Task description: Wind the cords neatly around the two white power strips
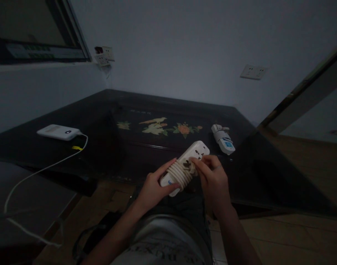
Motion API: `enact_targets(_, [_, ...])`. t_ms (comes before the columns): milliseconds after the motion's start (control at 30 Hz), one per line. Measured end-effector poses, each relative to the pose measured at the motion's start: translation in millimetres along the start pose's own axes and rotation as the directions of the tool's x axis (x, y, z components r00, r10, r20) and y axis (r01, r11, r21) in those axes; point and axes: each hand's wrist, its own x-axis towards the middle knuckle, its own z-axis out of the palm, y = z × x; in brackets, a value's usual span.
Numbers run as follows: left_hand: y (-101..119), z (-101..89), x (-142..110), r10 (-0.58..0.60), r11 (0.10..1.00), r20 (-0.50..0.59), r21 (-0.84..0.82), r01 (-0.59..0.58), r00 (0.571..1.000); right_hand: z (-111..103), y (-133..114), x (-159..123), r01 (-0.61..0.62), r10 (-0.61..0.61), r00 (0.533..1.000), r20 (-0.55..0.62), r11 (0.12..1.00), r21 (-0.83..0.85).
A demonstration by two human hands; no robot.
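Note:
A white power strip (203, 148) with its cord (179, 174) wound round the middle is held up over the near edge of the dark table. My left hand (157, 187) grips its lower left end, thumb on the front and fingers behind. At the other side of the coil, my right hand (214, 176) pinches the cord's plug (190, 166) between thumb and fingers. Part of the plug is covered by those fingers. A second white power strip (223, 140), also wrapped in its cord and bearing a blue label, lies on the table to the right.
On the left of the table (129, 99) lies a white power bank (58, 131); its white cable (32, 176) hangs over the edge. A yellow tag (77, 148) is near it. Wall sockets (252, 71) sit behind, and a dark bag (95, 235) is below left.

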Motion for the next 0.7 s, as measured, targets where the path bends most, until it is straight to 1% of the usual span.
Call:
enact_targets(133, [-3, 2.6, 0, -0.032, 0.997, -0.004, -0.064, 0.031, 0.999, 9, -6, -3, -0.07, 0.084, 0.991, -0.107, 0.989, 0.127])
enact_targets(200, [-4, 2.8, -1, -0.043, 0.995, -0.003, -0.09, 0.042, 0.999, 12, -8, -5, -0.077, 0.105, 0.978, -0.178, 0.985, 0.155])
enact_targets(267, [-3, 2.1, -1, -0.048, 0.992, 0.004, -0.114, 0.048, 0.999, 16, -9, -8, -0.069, 0.103, 0.97, -0.218, 0.985, 0.157])
enact_targets(333, [-2, 0.7, 0, -0.057, 0.99, -0.01, -0.132, 0.056, 0.998, 19, -9, -9, -0.036, 0.069, 0.973, -0.22, 0.988, 0.148])
enact_targets(467, [0, -2.4, 2, -0.072, 0.989, -0.051, -0.135, 0.065, 0.996, 24, -6, -10, 0.001, 0.021, 0.985, -0.169, 0.992, 0.127])
enact_targets(700, [-2, -0.9, 2, -0.068, 0.983, -0.028, -0.173, 0.062, 0.997, 26, -1, -9, 0.022, -0.005, 0.987, -0.162, 0.995, 0.1])
